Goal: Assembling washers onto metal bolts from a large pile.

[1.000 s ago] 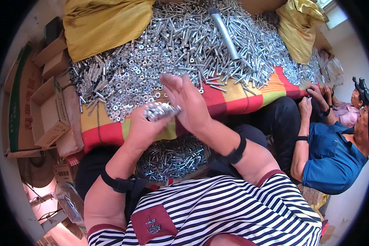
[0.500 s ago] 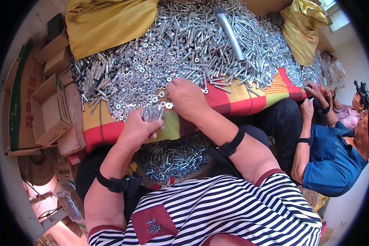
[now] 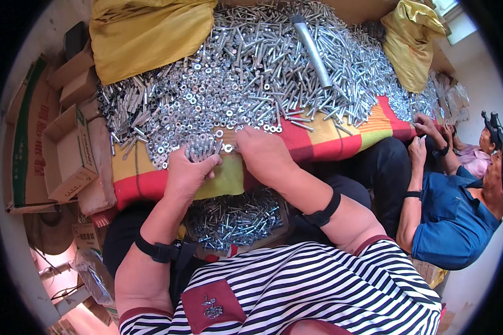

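My left hand (image 3: pixel 185 172) is closed round a bunch of silvery bolts (image 3: pixel 202 148) at the near edge of the checked cloth (image 3: pixel 332 148). Their ends stick up above the fingers, packed side by side. To its right, my right hand (image 3: pixel 264 152) rests knuckles up, fingers curled down at the cloth. Its fingertips are hidden, so what they hold, if anything, does not show. Between the hands lies a loose washer (image 3: pixel 228 148). Just beyond them spreads a heap of washers and nuts (image 3: pixel 193 100), merging into a large pile of bolts (image 3: pixel 257 50).
A metal tube (image 3: pixel 313 53) lies on the pile. Yellow sacks (image 3: pixel 151 39) flank it. Below the cloth's edge stands a container of bolts (image 3: pixel 235 220). Cardboard boxes (image 3: pixel 72 153) stand at left. Two people sit at right, the nearer in a blue shirt (image 3: pixel 450 220).
My right hand has shifted slightly right and nearer to me. The bolts in my left hand have tilted and fanned out, with the thumb now along their near side.
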A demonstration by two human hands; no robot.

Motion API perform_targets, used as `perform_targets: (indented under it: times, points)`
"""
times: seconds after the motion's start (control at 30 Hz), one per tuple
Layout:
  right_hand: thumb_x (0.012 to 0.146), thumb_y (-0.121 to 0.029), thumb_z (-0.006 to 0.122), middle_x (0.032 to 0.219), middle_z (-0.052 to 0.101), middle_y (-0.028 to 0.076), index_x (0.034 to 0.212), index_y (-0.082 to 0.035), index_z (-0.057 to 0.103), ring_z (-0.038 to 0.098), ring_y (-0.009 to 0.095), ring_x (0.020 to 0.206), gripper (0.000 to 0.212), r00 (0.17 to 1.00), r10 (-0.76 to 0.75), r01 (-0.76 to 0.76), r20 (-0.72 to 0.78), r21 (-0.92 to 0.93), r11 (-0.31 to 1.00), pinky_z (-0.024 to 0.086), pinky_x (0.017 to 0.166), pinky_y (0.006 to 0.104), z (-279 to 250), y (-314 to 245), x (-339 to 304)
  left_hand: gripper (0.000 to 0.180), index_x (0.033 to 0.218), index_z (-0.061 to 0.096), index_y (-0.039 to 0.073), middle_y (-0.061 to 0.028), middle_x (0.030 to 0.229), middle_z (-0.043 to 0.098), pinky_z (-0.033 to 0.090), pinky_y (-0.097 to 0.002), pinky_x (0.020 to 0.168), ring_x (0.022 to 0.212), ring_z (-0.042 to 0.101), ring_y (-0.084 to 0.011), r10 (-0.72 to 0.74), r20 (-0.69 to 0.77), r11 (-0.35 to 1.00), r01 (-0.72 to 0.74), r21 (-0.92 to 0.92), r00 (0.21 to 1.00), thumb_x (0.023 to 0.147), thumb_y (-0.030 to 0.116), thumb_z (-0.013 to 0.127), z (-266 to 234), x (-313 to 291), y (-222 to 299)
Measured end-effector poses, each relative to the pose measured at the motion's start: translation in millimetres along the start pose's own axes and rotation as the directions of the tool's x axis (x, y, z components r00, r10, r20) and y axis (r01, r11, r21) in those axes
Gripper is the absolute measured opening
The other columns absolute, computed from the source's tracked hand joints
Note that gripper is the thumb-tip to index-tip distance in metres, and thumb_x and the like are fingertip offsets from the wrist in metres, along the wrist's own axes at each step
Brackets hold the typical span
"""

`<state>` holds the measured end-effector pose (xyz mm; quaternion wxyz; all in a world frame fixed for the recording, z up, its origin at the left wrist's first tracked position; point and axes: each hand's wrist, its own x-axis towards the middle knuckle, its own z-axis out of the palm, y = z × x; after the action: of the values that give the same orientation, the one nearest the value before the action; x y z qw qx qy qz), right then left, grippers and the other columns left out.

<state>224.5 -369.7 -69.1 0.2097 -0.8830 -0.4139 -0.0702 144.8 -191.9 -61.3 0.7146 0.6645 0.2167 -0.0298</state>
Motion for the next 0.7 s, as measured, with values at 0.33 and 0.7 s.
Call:
perform_targets:
  times: [0.33,0.7]
  points:
    - [0.087,-0.003,0.061,0.069,0.063,0.004,0.088,0.002,0.060,0.059,0.008,0.057,0.005,0.867,0.374,-0.463,0.330,0.812,0.357,0.051,0.051,0.0224,-25.7,19.9,-8.0,0.018,0.089,0.063,0.000,-0.0013,0.069,0.062,0.043,-0.0228,0.048,0.053,0.054,-0.0070,0.074,0.088,0.990,-0.083,0.110,0.993,0.074,0.000,0.074,16.0,-0.2,-6.6]
    - [0.088,-0.003,0.062,0.073,0.065,0.008,0.087,0.003,0.063,0.063,0.012,0.059,0.007,0.819,0.325,-0.538,0.472,0.830,0.150,0.055,0.053,0.0235,-25.6,19.6,-2.7,0.022,0.092,0.064,-0.001,-0.0021,0.074,0.065,0.047,-0.0230,0.053,0.060,0.057,-0.0064,0.182,0.121,0.974,-0.196,0.114,0.976,0.073,0.001,0.076,17.7,12.3,-19.5]
